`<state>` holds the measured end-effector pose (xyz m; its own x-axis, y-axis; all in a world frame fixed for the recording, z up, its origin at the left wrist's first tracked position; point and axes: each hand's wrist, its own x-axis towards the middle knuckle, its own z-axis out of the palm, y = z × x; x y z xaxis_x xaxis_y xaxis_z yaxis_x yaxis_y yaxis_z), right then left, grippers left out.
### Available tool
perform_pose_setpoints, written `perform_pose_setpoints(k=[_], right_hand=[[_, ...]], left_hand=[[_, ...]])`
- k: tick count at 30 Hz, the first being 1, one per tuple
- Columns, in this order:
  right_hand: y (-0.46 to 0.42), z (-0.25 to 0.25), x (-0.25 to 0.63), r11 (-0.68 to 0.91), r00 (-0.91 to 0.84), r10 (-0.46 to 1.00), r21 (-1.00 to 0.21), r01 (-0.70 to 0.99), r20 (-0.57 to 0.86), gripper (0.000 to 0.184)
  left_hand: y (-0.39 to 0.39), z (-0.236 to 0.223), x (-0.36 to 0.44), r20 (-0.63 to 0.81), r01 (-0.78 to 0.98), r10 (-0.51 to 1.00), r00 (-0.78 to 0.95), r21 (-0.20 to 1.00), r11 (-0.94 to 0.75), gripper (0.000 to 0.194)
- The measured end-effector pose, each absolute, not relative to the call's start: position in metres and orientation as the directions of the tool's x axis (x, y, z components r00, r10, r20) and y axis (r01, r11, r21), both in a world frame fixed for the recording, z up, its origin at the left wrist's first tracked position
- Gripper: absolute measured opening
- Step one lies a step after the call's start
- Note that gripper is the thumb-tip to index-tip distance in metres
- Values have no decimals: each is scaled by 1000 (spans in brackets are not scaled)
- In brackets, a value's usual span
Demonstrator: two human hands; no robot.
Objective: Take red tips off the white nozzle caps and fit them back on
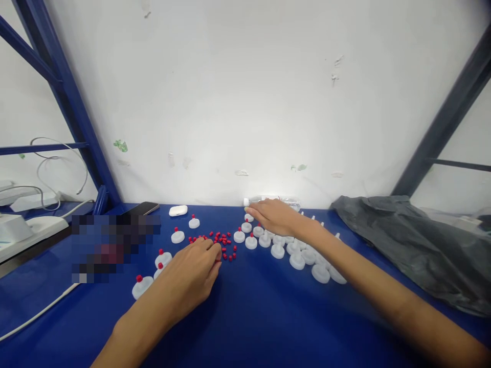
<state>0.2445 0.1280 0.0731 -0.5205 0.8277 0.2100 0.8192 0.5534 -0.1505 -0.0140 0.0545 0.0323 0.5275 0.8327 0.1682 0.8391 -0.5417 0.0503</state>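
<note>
My left hand (197, 263) is over a scatter of small red caps (224, 237), its fingers bent and held together. The fingertips are turned down and hidden, so I cannot make out what they hold. My right hand (272, 214) stretches its fingers out flat, palm down, above a group of white round lids with nozzles (277, 250). Some of these lids carry red tips, such as the one nearest the middle (251, 242); one red-tipped lid is right beneath the hand. On the left are several more red-tipped white lids (177, 236), partly covered by my left forearm.
Against the wall lies a clear plastic bottle (291, 203). A small white case (178, 210) and a phone (148, 208) are at the back left. Dark grey plastic sheeting (406, 250) covers the right side. A white cable (42, 317) crosses the blue table (245, 327) at the left.
</note>
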Motion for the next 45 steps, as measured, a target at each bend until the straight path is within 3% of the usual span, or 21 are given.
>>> perform_pose_setpoints(k=[7,11,13,18,21,24,31,37,41,45], right_hand=[[149,40,245,555,-531,831,-224,801,162,59],[150,40,243,559,-522,828,-220,799,206,60],[147,48,242,565,-508,818,-210,798,272,55],[126,77,234,648,-519,721,-181,740,460,21],[105,91,224,745,-629,645,-172,644,434,11],[85,98,211,788,-697,599,-134,601,395,18],[63,102,196,855,-787,492,-37,517,371,16],[58,102,197,846,-726,501,-89,526,470,11],[57,100,194,870,-741,456,-71,488,493,16],[58,95,195,893,-749,393,-26,450,533,20]], left_hand=[[51,36,-13,276,831,803,527,29,-556,14],[53,35,-14,346,814,764,544,1,-580,16],[55,34,-16,409,807,729,549,-33,-589,19],[61,31,-23,618,835,624,477,-98,-541,22],[62,33,-27,702,855,582,409,-73,-513,27],[61,36,-28,757,826,510,409,-69,-559,29],[59,40,-23,777,755,444,445,-59,-653,27],[57,43,-26,677,829,616,403,15,-559,34],[59,41,-29,668,819,614,420,11,-573,37],[56,43,-29,689,775,606,398,101,-623,34]])
